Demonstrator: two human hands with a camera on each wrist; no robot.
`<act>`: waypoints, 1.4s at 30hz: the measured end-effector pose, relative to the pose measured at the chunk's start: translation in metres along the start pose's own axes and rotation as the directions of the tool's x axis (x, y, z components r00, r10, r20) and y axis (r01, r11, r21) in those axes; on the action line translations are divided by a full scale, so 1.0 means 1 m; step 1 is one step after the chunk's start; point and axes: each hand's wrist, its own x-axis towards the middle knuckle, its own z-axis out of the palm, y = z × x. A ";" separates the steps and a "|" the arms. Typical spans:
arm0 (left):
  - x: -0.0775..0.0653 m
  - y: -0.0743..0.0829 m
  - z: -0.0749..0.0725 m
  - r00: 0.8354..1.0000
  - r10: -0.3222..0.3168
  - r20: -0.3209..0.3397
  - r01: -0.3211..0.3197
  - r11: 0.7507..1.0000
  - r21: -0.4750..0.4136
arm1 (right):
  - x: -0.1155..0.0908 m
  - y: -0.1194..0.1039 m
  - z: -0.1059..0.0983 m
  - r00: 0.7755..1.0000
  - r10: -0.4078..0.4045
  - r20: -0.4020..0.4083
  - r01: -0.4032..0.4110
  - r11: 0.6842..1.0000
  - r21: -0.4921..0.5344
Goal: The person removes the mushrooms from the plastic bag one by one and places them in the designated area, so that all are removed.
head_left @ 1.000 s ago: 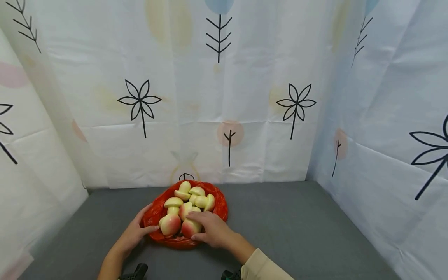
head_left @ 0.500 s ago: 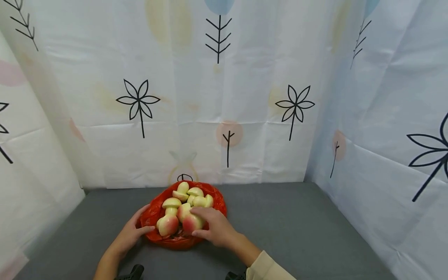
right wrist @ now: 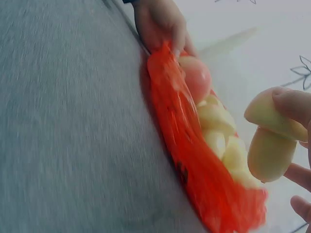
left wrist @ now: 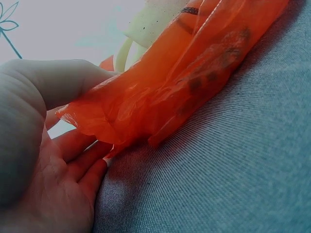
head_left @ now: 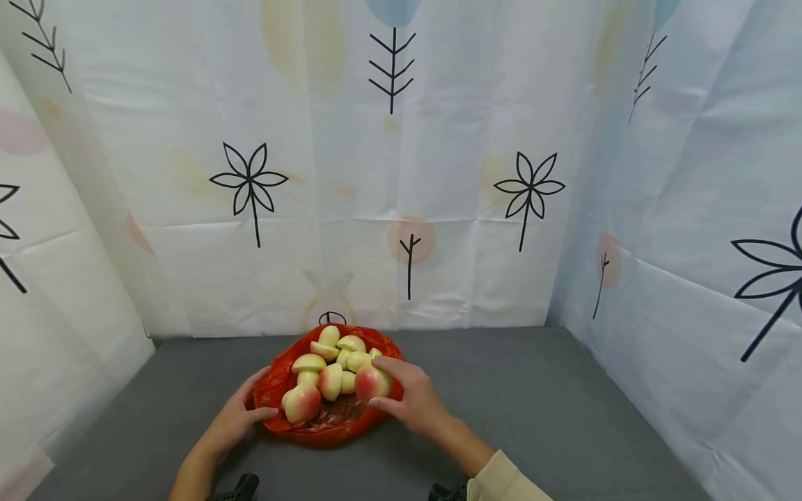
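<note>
A rolled-down red plastic bag (head_left: 319, 435) stands on the grey cloth, holding several pale yellow mushrooms (head_left: 309, 365) with reddish caps. My left hand (head_left: 233, 417) grips the bag's left rim; in the left wrist view its thumb (left wrist: 73, 80) lies over the edge, with the other fingers on the outer side. Between thumb and fingers, my right hand (head_left: 416, 398) holds one mushroom (head_left: 371, 384) above the bag's right part. The right wrist view shows that mushroom (right wrist: 272, 141) with its stem downward, apart from those in the bag.
Grey cloth (head_left: 532, 417) covers the table around the bag. White printed curtains (head_left: 464, 278) enclose the back and both sides, the back one close behind the bag. Parts of dark wrist devices (head_left: 237, 487) show at the bottom edge.
My right hand has lifted one mushroom from the front of the bag and carried it right, baring the bag's red bottom there. The left hand keeps its hold on the rim.
</note>
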 end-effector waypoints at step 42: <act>-0.001 0.001 0.002 1.000 -0.012 0.002 0.012 1.000 -0.004 | -0.029 0.057 -0.031 0.889 0.437 0.137 -0.422 0.898 -0.128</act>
